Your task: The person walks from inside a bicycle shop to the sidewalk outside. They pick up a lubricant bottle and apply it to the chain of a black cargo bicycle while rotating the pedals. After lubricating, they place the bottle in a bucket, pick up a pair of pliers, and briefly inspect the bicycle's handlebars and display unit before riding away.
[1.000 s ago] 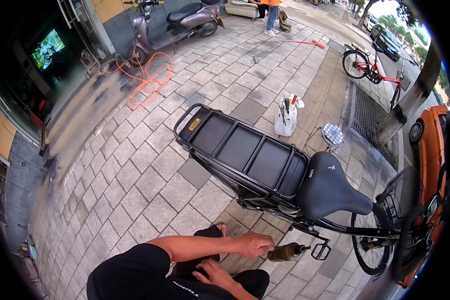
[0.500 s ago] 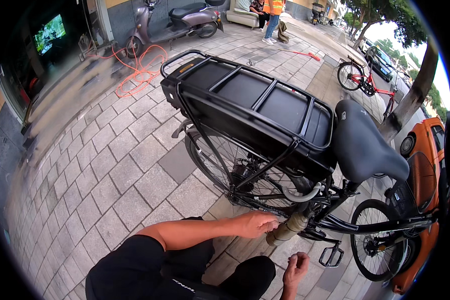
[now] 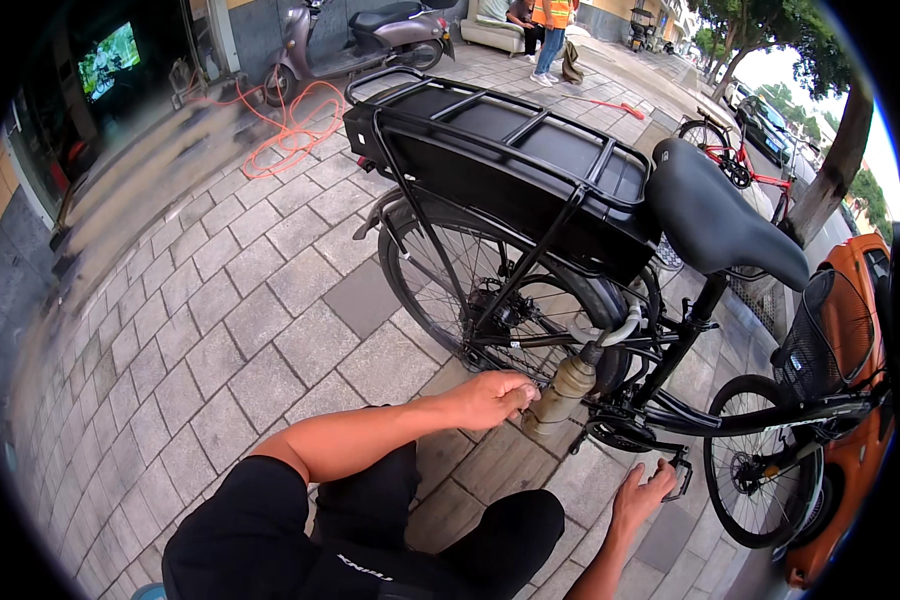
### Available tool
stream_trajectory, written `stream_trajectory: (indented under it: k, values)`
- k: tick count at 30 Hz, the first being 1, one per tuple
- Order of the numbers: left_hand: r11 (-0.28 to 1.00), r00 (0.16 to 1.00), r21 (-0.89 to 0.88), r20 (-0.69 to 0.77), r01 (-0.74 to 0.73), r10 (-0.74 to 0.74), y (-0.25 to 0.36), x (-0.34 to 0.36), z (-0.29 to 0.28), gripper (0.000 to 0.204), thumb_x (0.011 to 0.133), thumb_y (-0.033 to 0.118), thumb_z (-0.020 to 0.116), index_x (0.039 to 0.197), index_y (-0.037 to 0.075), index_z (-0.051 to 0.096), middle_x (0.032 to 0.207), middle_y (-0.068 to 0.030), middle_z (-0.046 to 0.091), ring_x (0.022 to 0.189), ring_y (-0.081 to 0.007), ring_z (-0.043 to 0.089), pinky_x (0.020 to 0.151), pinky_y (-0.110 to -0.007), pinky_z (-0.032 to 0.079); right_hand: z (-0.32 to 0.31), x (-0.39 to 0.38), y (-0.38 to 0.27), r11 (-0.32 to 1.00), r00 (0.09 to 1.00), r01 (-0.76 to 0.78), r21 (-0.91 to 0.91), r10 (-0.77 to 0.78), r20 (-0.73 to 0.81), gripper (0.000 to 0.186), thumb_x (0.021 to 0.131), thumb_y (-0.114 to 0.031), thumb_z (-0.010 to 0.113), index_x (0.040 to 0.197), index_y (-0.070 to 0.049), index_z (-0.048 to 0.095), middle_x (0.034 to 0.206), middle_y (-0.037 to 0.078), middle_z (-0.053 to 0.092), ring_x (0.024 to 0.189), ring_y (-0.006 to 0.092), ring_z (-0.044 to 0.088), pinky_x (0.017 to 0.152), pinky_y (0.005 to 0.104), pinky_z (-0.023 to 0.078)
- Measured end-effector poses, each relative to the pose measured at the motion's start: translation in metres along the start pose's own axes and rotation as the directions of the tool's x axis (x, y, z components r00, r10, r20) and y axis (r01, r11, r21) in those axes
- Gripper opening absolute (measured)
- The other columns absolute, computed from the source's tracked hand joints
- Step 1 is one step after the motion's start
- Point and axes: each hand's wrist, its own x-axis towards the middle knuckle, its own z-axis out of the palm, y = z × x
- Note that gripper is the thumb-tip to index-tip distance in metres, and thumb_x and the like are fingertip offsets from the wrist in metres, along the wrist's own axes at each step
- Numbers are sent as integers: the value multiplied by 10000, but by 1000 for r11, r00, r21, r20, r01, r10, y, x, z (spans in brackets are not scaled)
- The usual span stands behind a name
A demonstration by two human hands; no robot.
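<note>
A black electric bicycle (image 3: pixel 705 340) stands side-on in front of me, its rear wheel (image 3: pixel 500 290) to the left and its saddle (image 3: pixel 730 215) to the right. My left hand (image 3: pixel 497 399) is closed, thumb and fingers together, below the rear wheel; anything in them is too small to make out. Right beside it is a murky yellow-brown bottle (image 3: pixel 560 392) with a curved grey spout, overlapping the wheel in view. My right hand (image 3: pixel 646 488) has its fingers apart next to the black pedal (image 3: pixel 681 474); whether they touch it, I cannot tell.
An orange hose or cable (image 3: pixel 295 130) lies coiled near a parked scooter (image 3: pixel 370 45) at the back left. Behind the bicycle are a red bicycle (image 3: pixel 740 165) and a tree trunk (image 3: pixel 820 190). An orange car (image 3: pixel 865 300) stands at the right, and people (image 3: pixel 550 25) are at the back.
My right hand has moved up and right to the pedal, and its fingers have spread. My left hand stays closed beside the bottle. The view has shifted, with the bicycle higher in the picture.
</note>
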Motion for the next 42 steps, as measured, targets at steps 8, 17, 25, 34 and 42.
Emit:
stream_trajectory:
  k: [8,17,25,34,42]
  values:
    - [930,993,365,-120,39,6,-9,-33,-22,248,1040,235,512,1051,25,644,902,-127,671,834,-228,649,761,-378,510,-45,4,0,976,969,-119,-182,75,-235,487,950,-257,695,1337,14,577,1281,225,593,1176,392,586,977,497,475]
    - [866,996,497,-91,56,-12,7,-45,-24,257,1014,263,515,1076,25,589,933,-182,667,876,-362,665,797,-442,518,-56,16,40,146,751,-615,775,407,520,576,971,-549,665,1235,-43,587,1005,123,725,813,193,714,603,340,628]
    - [856,978,482,-177,187,-114,16,-64,-24,266,1015,297,591,1066,41,543,885,-158,657,823,-317,665,748,-427,511,-17,9,-43,279,787,-616,736,230,572,283,1007,-290,651,1144,-44,620,946,115,741,764,179,725,543,307,619]
    - [694,969,696,-248,184,-8,18,-67,-49,313,983,364,681,1010,59,615,814,-141,675,766,-319,676,677,-426,505,120,-38,-53,706,565,-606,367,57,823,313,938,-273,725,955,33,659,815,87,702,625,199,714,503,311,541]
    - [594,948,761,-319,262,-10,-1,-83,-56,401,844,320,835,1006,37,602,882,-131,661,821,-317,670,720,-420,514,215,-73,67,980,611,-182,81,49,790,484,882,-451,726,787,23,699,706,145,702,568,227,690,481,366,511]
